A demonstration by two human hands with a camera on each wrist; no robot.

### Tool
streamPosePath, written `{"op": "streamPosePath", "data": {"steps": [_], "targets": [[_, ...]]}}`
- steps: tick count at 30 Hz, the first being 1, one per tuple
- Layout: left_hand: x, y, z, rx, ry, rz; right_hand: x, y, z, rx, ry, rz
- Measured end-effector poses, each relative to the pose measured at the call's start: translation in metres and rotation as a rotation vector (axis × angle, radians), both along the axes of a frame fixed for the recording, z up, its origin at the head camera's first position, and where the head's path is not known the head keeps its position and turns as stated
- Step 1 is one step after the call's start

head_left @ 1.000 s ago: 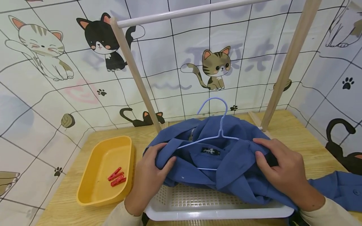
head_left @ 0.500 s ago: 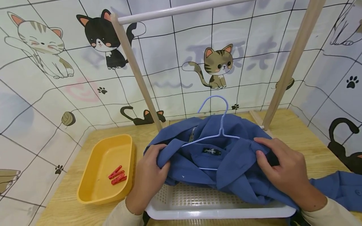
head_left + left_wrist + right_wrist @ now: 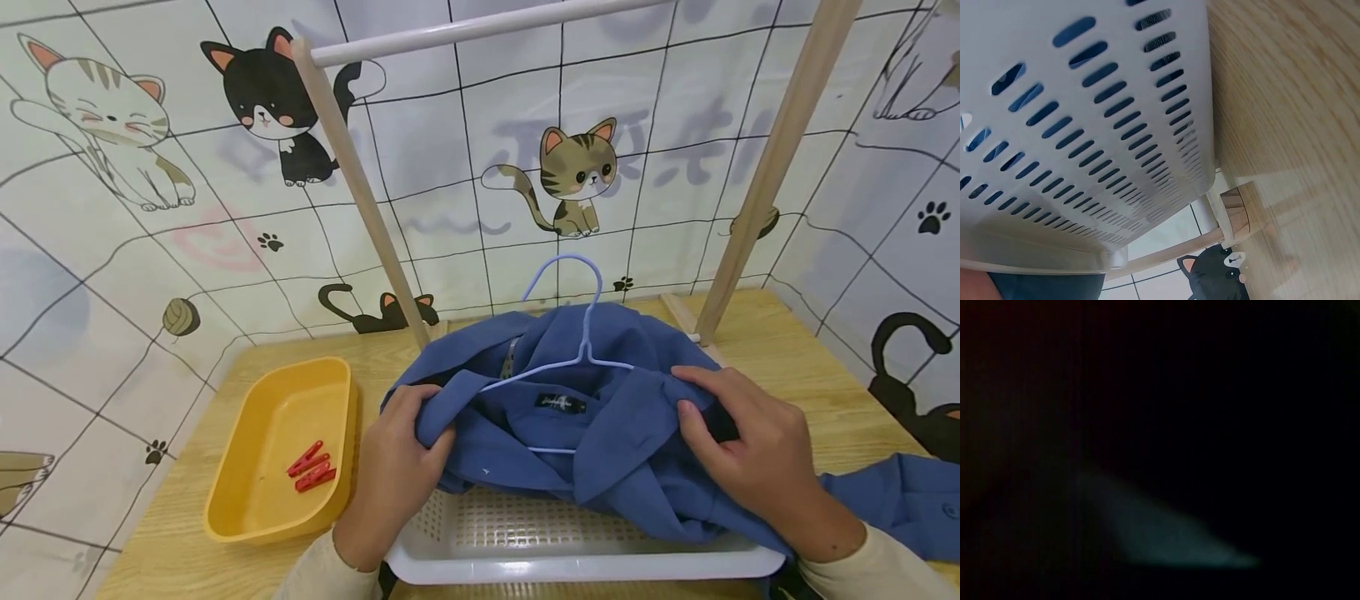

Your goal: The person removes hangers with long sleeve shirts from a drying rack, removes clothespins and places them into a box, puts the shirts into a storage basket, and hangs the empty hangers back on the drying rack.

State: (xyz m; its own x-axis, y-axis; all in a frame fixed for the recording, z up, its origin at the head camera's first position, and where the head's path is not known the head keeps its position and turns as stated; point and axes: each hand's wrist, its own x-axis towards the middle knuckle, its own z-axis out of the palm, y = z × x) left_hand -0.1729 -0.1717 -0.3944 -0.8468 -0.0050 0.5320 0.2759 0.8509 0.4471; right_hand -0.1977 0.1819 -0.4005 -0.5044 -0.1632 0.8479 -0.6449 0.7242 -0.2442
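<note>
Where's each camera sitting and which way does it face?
Head: on the head, facing forward and down at shirt and basket; left hand, right hand and sleeves show.
Left wrist: on that wrist, facing the basket's slotted side and table; a little skin shows.
Right wrist: on that wrist, too dark to tell its aim or any body part.
Head and left wrist share basket and table.

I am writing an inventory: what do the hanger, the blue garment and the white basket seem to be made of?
Hanger: smooth, lilac-blue, perhaps plastic-coated wire, being thin with rounded bends; its inside is hidden.
Blue garment: matte cloth, folding softly; exact fibre unclear.
White basket: probably moulded plastic, glossy, with regular slots.
</note>
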Motion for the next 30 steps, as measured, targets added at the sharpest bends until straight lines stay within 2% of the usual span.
{"op": "streamPosePath", "data": {"steps": [16, 23, 30], "targets": [[0.0006, 0.0009, -0.0003, -0.022, -0.013, 0.028, 0.0000, -0.0022, -0.0002, 0.004, 0.009, 0.009], [0.0014, -0.0006, -0.0018, -0.018, -0.029, 0.024, 0.0003, -0.0028, -0.0015, 0.004, -0.001, 0.014], [0.0009, -0.0024, -0.0023, -0.019, -0.012, 0.001, -0.0007, -0.0022, -0.0011, 0.015, 0.007, 0.004]]}}
